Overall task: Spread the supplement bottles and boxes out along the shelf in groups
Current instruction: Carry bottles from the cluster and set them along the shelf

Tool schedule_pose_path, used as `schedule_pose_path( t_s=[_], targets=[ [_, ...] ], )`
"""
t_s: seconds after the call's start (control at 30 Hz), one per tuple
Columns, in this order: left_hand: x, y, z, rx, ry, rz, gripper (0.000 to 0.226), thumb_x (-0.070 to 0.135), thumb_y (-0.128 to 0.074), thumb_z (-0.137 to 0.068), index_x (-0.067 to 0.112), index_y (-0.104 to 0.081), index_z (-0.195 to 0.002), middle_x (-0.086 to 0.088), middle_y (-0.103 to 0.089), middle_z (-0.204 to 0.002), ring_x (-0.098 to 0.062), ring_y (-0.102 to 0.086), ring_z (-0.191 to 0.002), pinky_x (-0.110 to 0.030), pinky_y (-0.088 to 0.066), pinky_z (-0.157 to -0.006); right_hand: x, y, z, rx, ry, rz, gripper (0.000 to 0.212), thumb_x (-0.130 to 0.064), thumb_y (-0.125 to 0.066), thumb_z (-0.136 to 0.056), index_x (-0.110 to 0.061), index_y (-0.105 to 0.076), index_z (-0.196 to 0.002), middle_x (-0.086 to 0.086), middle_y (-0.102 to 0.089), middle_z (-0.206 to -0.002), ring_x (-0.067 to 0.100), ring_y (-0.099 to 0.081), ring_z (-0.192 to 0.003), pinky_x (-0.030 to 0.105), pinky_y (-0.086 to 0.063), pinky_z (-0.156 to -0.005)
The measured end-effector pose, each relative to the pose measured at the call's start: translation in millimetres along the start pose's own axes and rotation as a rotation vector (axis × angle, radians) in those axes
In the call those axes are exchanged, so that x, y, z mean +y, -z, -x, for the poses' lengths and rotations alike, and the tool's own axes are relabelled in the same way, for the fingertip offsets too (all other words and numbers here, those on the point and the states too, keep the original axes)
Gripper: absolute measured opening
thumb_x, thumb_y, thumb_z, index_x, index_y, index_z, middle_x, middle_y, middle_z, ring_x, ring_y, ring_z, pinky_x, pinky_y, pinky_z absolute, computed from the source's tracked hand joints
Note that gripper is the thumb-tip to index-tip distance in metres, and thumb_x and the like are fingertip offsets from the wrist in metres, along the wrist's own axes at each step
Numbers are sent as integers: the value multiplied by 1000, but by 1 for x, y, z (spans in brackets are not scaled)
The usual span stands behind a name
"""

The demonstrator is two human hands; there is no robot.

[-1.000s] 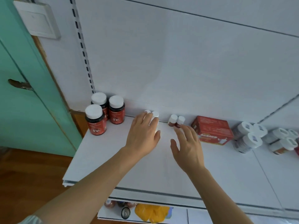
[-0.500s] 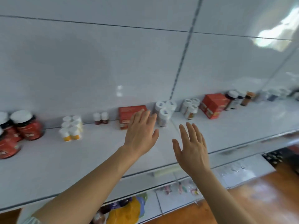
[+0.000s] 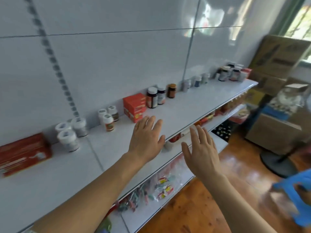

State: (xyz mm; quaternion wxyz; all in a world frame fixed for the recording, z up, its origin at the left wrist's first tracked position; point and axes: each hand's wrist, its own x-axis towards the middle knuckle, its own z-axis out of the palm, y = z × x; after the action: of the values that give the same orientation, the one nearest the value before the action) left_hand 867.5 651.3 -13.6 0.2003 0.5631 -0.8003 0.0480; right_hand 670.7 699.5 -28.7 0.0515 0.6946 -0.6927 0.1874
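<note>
A long white shelf (image 3: 185, 105) carries groups of supplements along its back wall. From the left stand a flat red box (image 3: 23, 153), three white bottles (image 3: 70, 132), three small white-capped bottles (image 3: 108, 117), an upright red box (image 3: 134, 106), three darker bottles (image 3: 160, 95) and, blurred, more bottles (image 3: 230, 73) at the far right end. My left hand (image 3: 146, 138) hovers flat and empty above the shelf, just in front of the upright red box. My right hand (image 3: 201, 148) is spread, empty, past the shelf's front edge.
A lower shelf (image 3: 168, 199) holds small coloured packets. Brown cartons (image 3: 277, 56) are stacked at the right beyond the shelf end, with a black stand base (image 3: 277, 163) on the wooden floor. Something blue (image 3: 299, 195) is blurred at the right edge.
The view has swung right along the shelf, from the Fe bottles beside the green door to the far end. Both hands left the small bottles and moved right, still flat and empty.
</note>
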Motion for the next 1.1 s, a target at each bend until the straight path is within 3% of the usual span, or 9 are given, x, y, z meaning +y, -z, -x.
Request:
schedule_pose_path(
  t_s=[0.3, 0.5, 0.63, 0.87, 1.0, 1.1],
  targets=[
    [112, -77, -168, -18, -149, 101, 57, 45, -41, -99, 20, -34, -150, -8, -32, -158, -28, -22, -146, -42, -18, -121, 151, 15, -103, 27, -143, 111, 62, -50, -39, -100, -15, -34, -151, 11, -33, -157, 31, -22, -148, 45, -21, -121],
    [179, -119, -273, -47, -222, 105, 56, 46, -40, -99, 21, -36, -149, -7, -34, -156, -27, -25, -145, -41, -20, -120, 241, 19, -168, 63, -207, 134, 74, -57, -17, -94, -12, -39, -148, 12, -40, -154, 31, -27, -147, 46, -26, -120],
    [223, -156, -332, -80, -245, 103, 55, 44, -42, -98, 20, -38, -148, -7, -37, -155, -26, -28, -144, -40, -22, -119, 305, 10, -208, 63, -235, 104, 69, -54, -25, -96, -12, -39, -148, 11, -40, -153, 32, -27, -147, 45, -25, -120],
    [299, -221, -437, -118, -182, 116, 55, 42, -44, -98, 17, -40, -147, -7, -43, -150, -24, -33, -140, -37, -26, -116, 433, -5, -297, 41, -174, 50, 61, -49, -36, -99, -13, -37, -149, 10, -38, -154, 30, -25, -147, 46, -25, -120],
    [321, -246, -487, -131, -88, 117, 55, 41, -44, -98, 16, -39, -147, -4, -45, -148, -21, -36, -138, -35, -28, -114, 489, -1, -352, 74, -86, 44, 55, -44, -47, -99, -12, -45, -144, 10, -47, -148, 32, -35, -142, 47, -30, -118],
    [324, -263, -519, -144, -14, 112, 54, 41, -43, -99, 15, -40, -146, -4, -47, -147, -22, -39, -135, -36, -32, -113, 519, -9, -393, 70, -35, 17, 52, -41, -49, -98, -11, -49, -141, 10, -51, -144, 32, -38, -140, 43, -25, -118]
  ],
)
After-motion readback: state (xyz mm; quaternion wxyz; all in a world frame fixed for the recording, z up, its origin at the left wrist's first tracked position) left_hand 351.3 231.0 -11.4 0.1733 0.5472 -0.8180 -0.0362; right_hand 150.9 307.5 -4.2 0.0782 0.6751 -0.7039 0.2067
